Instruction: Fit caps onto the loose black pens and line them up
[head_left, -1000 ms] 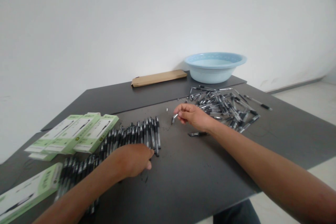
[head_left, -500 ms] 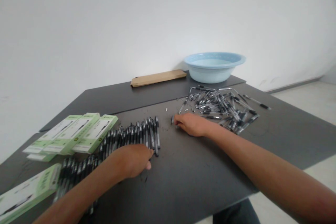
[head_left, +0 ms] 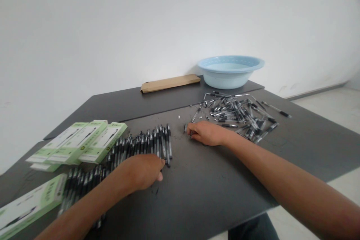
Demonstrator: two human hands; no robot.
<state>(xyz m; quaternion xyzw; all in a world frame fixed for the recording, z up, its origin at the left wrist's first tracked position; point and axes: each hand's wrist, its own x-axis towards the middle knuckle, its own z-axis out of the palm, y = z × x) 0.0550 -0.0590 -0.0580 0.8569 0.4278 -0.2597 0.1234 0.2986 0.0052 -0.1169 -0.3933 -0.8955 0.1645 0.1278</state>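
Observation:
My left hand [head_left: 146, 172] is closed, its fingertips at the lower ends of a long row of black-gripped gel pens [head_left: 152, 142] laid side by side. What its fingers pinch is hidden from me. Out on the bare tabletop to the right, my right hand [head_left: 205, 133] has curled fingers, with whatever is between them too small to make out. A small dark pen cap [head_left: 185, 128] is just left of those fingertips. Beyond my right hand lies a loose heap of clear and black pens [head_left: 237, 112], with tiny silver pen tips [head_left: 179, 117] scattered near it.
Green and white pen boxes [head_left: 75, 142] are stacked at the left, and another box [head_left: 33, 202] lies nearer me. More pens [head_left: 81, 183] lie beside it. At the back are a flat brown cardboard piece [head_left: 170, 83] and a light blue basin [head_left: 229, 73] on the dark table [head_left: 202, 187].
The fingers of my right hand have parted slightly, in nearly the same spot. My left hand and the pens look unmoved; the view has shifted very slightly.

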